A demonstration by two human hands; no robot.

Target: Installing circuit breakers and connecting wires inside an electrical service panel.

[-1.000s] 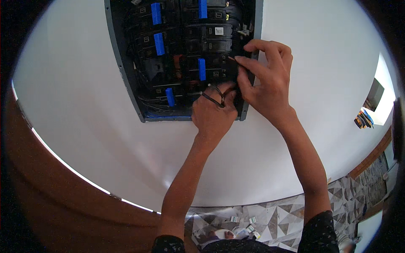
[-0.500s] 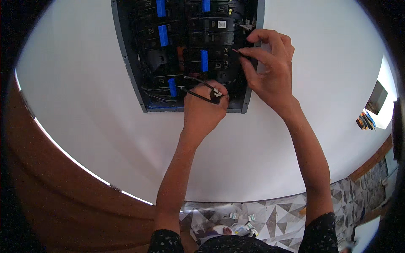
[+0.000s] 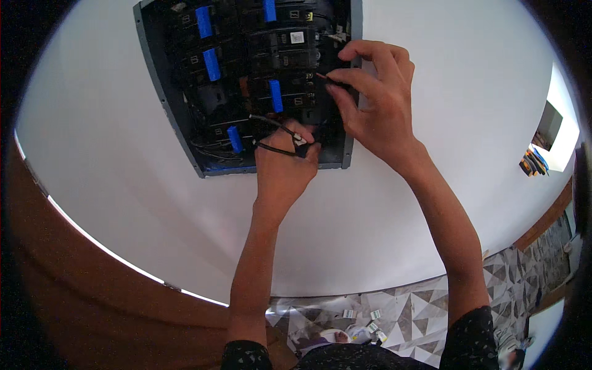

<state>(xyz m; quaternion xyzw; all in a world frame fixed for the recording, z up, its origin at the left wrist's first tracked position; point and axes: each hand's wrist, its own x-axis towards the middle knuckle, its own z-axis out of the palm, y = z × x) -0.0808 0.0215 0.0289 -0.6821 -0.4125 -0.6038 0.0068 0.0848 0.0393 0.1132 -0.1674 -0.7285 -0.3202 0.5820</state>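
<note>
A dark electrical panel box (image 3: 154,71) with a grey metal rim is set in the white wall. Inside are rows of black circuit breakers (image 3: 296,60), several carrying blue pieces (image 3: 275,96). My right hand (image 3: 383,105) reaches over the box's right edge, thumb and forefinger pinching a thin dark wire (image 3: 322,76) with a reddish end close to the breaker terminals. Low in the box, my left hand (image 3: 283,161) is closed around black cables (image 3: 276,148), with a pale piece by its fingers. What its fingertips press on is partly hidden.
White wall (image 3: 382,246) surrounds the box. Loose wires (image 3: 213,151) lie in its lower left corner. At the right, a recess holds tools with orange and dark handles (image 3: 533,161). Small boxes (image 3: 349,314) lie on the patterned floor below; a brown surface (image 3: 111,296) is at lower left.
My view has turned slightly, so the box sits further left and tilts a little. Both hands keep their holds, and the wire end stays by the terminals.
</note>
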